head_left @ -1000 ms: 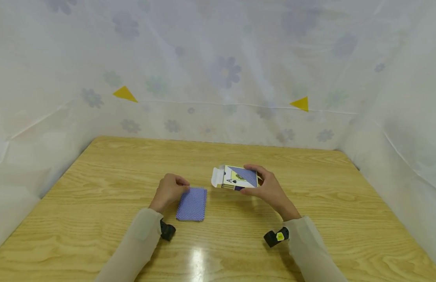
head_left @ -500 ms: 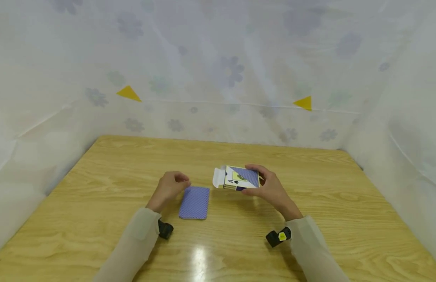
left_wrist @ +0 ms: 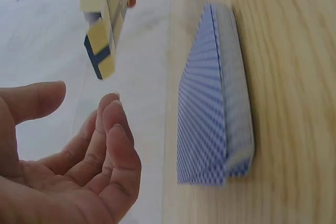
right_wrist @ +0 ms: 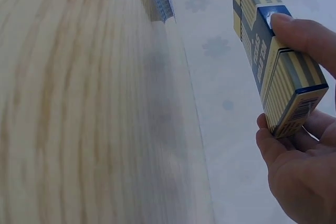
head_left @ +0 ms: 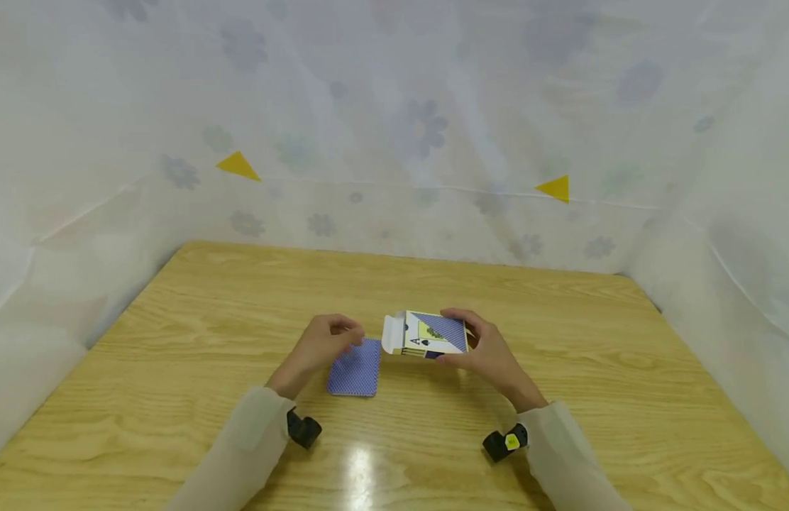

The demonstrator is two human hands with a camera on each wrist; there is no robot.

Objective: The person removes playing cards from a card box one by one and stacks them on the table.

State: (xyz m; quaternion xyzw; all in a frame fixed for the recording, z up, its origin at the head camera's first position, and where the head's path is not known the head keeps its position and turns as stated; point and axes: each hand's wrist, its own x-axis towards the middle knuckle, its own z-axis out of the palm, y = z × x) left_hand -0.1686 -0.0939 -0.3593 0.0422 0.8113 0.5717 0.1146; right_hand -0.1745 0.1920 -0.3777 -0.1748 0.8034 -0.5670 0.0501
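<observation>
My right hand (head_left: 490,355) grips a playing card box (head_left: 433,333) by its closed end, thumb on one side and fingers on the other. The box is held over the table, its flap (head_left: 392,335) open and pointing left. In the right wrist view the box's striped edge (right_wrist: 283,85) faces the camera. My left hand (head_left: 321,348) holds nothing; in the left wrist view its thumb stands apart from loosely bent fingers (left_wrist: 118,140). Below that hand lies a deck of blue-backed cards (head_left: 355,372), stacked on the table, its far-left corner hidden by the hand.
The wooden table (head_left: 241,284) reaches back to a white flowered curtain (head_left: 382,142), which also closes off both sides. Two yellow triangles, one on the left (head_left: 238,167) and one on the right (head_left: 554,189), mark the back curtain. Black cameras sit on both wrists.
My left hand has come away from the deck's corner and moved right, towards the box. The box in my right hand has dipped slightly. The deck stays on the table.
</observation>
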